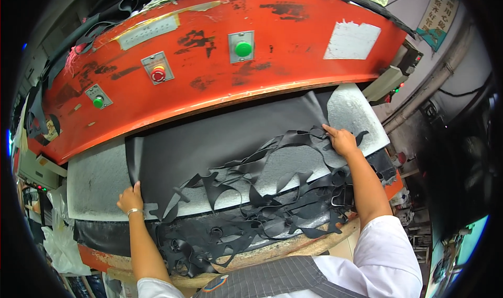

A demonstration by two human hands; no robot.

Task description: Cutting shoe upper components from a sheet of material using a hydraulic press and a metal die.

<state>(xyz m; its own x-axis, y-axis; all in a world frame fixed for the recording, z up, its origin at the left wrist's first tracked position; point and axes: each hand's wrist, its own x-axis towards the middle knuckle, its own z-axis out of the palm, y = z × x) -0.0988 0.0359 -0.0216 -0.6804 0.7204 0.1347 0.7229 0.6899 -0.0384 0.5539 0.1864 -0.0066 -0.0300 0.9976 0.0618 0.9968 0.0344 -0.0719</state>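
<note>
"What's closest to you?"

"A dark striped apron (272, 278), with a white sleeve (390, 251) to its right. Just past them runs a worn, pale ledge (309, 249)."

"And beyond that?"

"A tangle of black scraps (262, 219), curved and full of cut-out gaps, heaped over the front edge of a pale grey board (97, 185)."

"Where are the hands?"

"The left hand (131, 198), a bracelet at its wrist, pinches the lower left edge of a black sheet (215, 138), thumb on top. Farther up, the right hand (341, 140) grips the sheet's right end between thumb and forefinger, beside the ragged strips."

"How does the sheet lie?"

"Across the board, smooth in the middle and creased toward each hand. Its far edge reaches the underside of an orange machine (298, 41)."

"Anything on the machine's front?"

"A small green button (98, 101) at left, a red button (158, 74), then a larger green button (243, 49), and a torn white paper (352, 40). Behind, at upper right, a teal-bordered sign (439, 15) hangs on the wall."
</note>
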